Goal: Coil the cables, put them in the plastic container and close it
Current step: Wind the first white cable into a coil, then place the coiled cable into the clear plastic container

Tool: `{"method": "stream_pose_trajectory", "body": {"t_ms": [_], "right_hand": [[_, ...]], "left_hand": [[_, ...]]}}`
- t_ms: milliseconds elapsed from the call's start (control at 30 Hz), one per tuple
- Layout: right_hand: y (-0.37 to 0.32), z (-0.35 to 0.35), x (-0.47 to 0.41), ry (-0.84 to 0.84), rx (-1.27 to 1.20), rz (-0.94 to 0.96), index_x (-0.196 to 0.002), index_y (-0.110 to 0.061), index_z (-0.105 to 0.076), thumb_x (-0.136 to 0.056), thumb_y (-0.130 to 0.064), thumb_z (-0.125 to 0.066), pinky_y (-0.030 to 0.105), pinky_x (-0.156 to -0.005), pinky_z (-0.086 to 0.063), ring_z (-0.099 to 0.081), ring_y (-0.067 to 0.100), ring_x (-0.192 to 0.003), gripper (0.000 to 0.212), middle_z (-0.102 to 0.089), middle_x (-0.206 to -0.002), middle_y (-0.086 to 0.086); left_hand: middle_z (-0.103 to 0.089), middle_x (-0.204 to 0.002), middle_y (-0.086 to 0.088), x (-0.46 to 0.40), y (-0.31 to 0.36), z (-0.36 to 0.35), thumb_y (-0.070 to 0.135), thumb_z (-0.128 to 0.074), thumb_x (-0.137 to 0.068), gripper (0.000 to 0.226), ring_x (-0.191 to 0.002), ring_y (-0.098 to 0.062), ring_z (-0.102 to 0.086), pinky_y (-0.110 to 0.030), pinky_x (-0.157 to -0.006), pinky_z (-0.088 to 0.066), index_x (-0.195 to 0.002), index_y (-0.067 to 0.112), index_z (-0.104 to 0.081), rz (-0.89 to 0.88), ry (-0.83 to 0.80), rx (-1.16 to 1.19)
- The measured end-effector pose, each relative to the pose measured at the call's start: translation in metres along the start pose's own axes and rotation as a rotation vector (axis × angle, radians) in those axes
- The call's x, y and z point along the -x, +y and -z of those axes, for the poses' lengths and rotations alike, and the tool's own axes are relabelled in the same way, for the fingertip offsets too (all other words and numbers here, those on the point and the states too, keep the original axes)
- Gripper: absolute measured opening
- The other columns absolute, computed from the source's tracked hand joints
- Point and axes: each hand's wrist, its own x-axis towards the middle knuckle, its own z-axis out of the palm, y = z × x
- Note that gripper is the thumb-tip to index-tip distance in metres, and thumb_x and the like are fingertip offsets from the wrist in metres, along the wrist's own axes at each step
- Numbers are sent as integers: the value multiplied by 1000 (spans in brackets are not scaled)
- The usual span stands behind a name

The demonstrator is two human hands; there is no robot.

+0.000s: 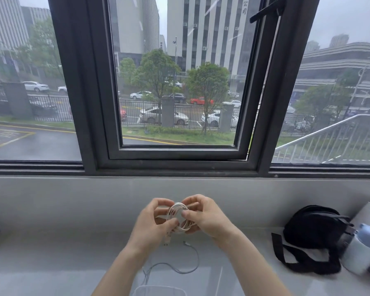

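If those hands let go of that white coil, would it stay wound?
Probably not: the white cable coil is thin, loose loops, pinched by the left hand and right hand. It looks floppy and light, like the loose cable curving limply on the counter.

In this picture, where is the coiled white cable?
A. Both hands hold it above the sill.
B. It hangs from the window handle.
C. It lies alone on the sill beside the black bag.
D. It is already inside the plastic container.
A: the left hand and the right hand both grip the coiled white cable between them, raised above the sill, away from the black bag.
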Motion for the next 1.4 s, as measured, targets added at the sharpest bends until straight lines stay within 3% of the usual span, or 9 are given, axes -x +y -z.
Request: {"method": "stream_pose_trajectory", "body": {"t_ms": [267, 367, 467, 567, 700, 867, 1000, 1167, 1400], "right_hand": [[81, -28, 9, -18, -93, -194, -106, -9, -64, -83, 10, -71, 34, -70, -57, -68, 22, -74, 31, -71, -93, 14], [114, -40, 15, -16, -73, -283, -106, -9, -65, -77, 11, -71, 37, -74, -54, -66, 25, -78, 36, -73, -93, 14], [146, -56, 22, -19, -55, -344, -102, -9, -65, -83, 10, -67, 29, -68, -53, -67, 22, -73, 27, -72, -92, 13], [176, -73, 29, -9, -5, -378, -100, -9, -65, -86, 9, -63, 20, -62, -52, -69, 17, -67, 22, -73, -91, 12], [209, -95, 39, 27, 57, -432, -97, -13, -65, -86, 6, -61, 34, -74, -59, -70, 16, -65, 22, -75, -97, 18], [235, -116, 46, 75, 96, -466, -94, -22, -58, -91, 1, -59, 34, -66, -56, -67, 17, -61, 24, -70, -92, 8], [248, -131, 48, 130, 227, -463, -88, -27, -49, -90, 6, -51, 35, -72, -57, -69, 29, -79, 33, -62, -88, -1], [261, -142, 42, 113, 293, -489, -102, -23, -52, -91, 2, -52, 15, -66, -45, -59, 13, -84, 27, -59, -103, -4], [274, -146, 29, 104, 372, -540, -122, -13, -60, -87, 3, -51, 31, -94, -53, -63, 22, -110, 40, -63, -120, 4]], "left_hand": [[-73, -107, -1, 26, -70, -8, -2, -79, -76, 42, -98, -16, -71, -32, -70, -62, -107, 21, -66, 206, 89, -33], [-75, -96, 3, 38, -97, -10, 0, -74, -77, 33, -80, -21, -75, -46, -61, -63, -101, 23, -70, 312, 97, -90], [-77, -90, 4, 49, -126, -9, 2, -69, -79, 28, -66, -17, -73, -31, -43, -50, -93, 26, -71, 373, 98, -160], [-76, -92, 6, 61, -154, -8, 3, -69, -82, 26, -70, -17, -72, -23, -49, -46, -91, 27, -69, 421, 91, -226], [-74, -92, 10, 74, -186, -7, 3, -67, -82, 26, -73, -18, -70, -31, -55, -49, -88, 29, -68, 483, 75, -293], [-72, -95, 10, 85, -213, -9, 4, -64, -85, 27, -84, -19, -70, -36, -68, -55, -93, 30, -62, 552, 38, -378], [-66, -95, 8, 90, -227, -14, 6, -62, -88, 27, -86, -21, -67, -36, -77, -52, -98, 26, -46, 556, 41, -464], [-66, -107, 6, 92, -246, -19, 10, -67, -86, 22, -97, -19, -63, -27, -77, -44, -100, 23, -56, 597, -26, -504], [-62, -126, -4, 86, -260, -26, 11, -67, -85, 40, -119, -20, -60, -26, -91, -45, -123, 16, -57, 617, -83, -510]]}}
